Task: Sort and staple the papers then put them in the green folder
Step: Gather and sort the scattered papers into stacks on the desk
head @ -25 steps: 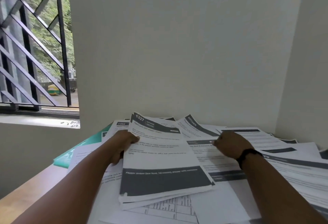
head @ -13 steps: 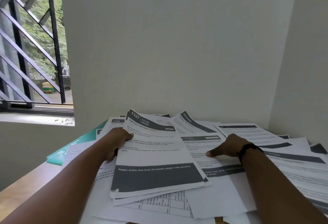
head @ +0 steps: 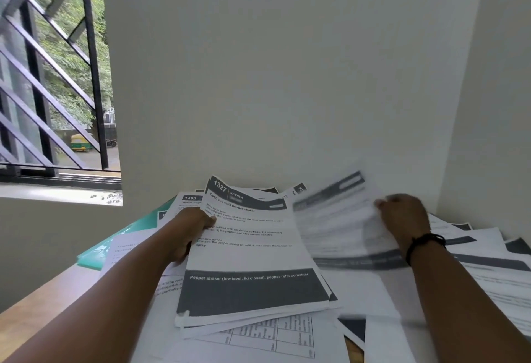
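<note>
A person's left hand (head: 191, 229) grips the left edge of a small stack of papers (head: 250, 250), thumb on top, holding it just above a bench (head: 34, 314) strewn with loose printed sheets (head: 474, 270). The top page carries a dark header reading "1327 KITCHEN" and the title "Open and refill pepper shaker". A dark band near its lower edge reads "Pepper shaker (low level, lid closed), pepper refill container". The smaller body text is mostly too fine to read.

The right hand (head: 402, 219), with a dark band at the wrist, pinches the upper edge of a single sheet (head: 336, 224) lifted off the pile to the right of the stack. That sheet is blurred and its print is unreadable.

Behind the left hand, a page headed "1492" (head: 188, 200) lies over the green folder (head: 120, 242), whose teal edge shows at the bench's left side, beneath the papers. A barred window (head: 51, 75) is at the upper left.
</note>
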### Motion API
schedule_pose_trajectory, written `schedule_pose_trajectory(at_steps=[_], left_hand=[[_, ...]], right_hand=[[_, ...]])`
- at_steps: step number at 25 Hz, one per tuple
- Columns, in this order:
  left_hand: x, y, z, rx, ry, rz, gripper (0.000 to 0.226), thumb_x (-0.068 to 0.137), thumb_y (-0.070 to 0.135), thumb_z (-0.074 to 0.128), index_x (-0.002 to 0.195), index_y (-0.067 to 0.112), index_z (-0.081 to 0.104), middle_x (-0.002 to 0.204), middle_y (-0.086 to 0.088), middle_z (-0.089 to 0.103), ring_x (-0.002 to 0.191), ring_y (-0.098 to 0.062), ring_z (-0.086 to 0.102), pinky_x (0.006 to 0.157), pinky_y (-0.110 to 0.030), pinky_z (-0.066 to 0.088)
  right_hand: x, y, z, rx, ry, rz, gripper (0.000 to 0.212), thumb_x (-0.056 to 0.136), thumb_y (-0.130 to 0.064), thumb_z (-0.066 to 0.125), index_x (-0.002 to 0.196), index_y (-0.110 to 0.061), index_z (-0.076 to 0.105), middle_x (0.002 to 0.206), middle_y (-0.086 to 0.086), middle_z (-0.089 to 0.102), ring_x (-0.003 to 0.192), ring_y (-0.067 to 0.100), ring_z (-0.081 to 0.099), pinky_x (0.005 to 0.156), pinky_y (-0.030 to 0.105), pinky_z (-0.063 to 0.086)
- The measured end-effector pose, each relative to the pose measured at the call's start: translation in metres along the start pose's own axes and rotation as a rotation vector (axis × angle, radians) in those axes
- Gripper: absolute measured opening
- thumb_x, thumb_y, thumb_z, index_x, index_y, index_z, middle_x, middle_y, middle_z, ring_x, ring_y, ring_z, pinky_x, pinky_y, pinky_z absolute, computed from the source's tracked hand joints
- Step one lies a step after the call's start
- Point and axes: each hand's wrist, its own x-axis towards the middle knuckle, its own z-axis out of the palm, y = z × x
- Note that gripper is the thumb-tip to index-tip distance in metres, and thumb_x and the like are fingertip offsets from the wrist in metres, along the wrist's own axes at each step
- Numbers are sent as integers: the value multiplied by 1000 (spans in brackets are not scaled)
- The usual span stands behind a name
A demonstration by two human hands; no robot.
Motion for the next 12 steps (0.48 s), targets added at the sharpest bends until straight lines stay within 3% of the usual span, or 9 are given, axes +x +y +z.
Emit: schedule_pose_trajectory(at_steps=[2, 4, 5, 7, 9, 10, 12], left_hand=[[-1, 1, 0, -2, 9, -3, 12, 96, 7, 52, 102, 18, 52, 97, -16, 73, 83, -37, 72, 79, -48, 58], [-3, 2, 0, 4, 13, -12, 12, 96, 8, 53, 101, 18, 52, 95, -16, 73, 82, -37, 72, 78, -47, 58], [-4, 2, 0, 8, 13, -12, 11, 96, 9, 53, 101, 19, 52, 95, -15, 73, 81, -37, 72, 76, -46, 58], [-7, 4, 1, 16, 14, -11, 11, 96, 9, 54, 100, 19, 52, 94, -15, 73, 80, -36, 72, 71, -43, 59], [-7, 4, 2, 18, 10, -7, 10, 96, 9, 53, 100, 19, 51, 94, -15, 73, 79, -36, 72, 69, -42, 59], [-8, 3, 2, 16, 5, -3, 10, 96, 9, 53, 100, 19, 52, 94, -15, 73, 79, -35, 72, 70, -43, 59], [-7, 3, 1, 6, -14, 1, 11, 96, 10, 53, 102, 18, 52, 95, -16, 74, 80, -36, 73, 76, -46, 59]], right_hand=[[-2, -8, -12, 362, 379, 65, 28, 96, -17, 49, 112, 3, 59, 117, 20, 62, 108, 34, 57, 79, 28, 38], [3, -5, -22, 665, 573, 181, 33, 99, -19, 45, 125, 1, 51, 128, 17, 55, 116, 30, 53, 80, 22, 37], [5, 0, -25, 725, 556, 245, 37, 99, -19, 45, 128, 3, 49, 131, 20, 54, 118, 33, 53, 82, 26, 41], [10, 15, -20, 487, 389, 327, 44, 91, -19, 57, 124, 8, 48, 126, 28, 55, 116, 40, 54, 88, 37, 46], [9, 21, -10, 274, 176, 307, 49, 78, -20, 66, 116, 7, 50, 116, 28, 60, 112, 39, 58, 90, 38, 48], [9, 21, -2, 255, 89, 326, 47, 79, -21, 64, 115, 7, 51, 114, 28, 60, 111, 38, 59, 92, 37, 49], [4, 14, 12, 230, -56, 186, 31, 91, -16, 54, 110, 7, 59, 105, 28, 63, 96, 36, 63, 84, 37, 49]])
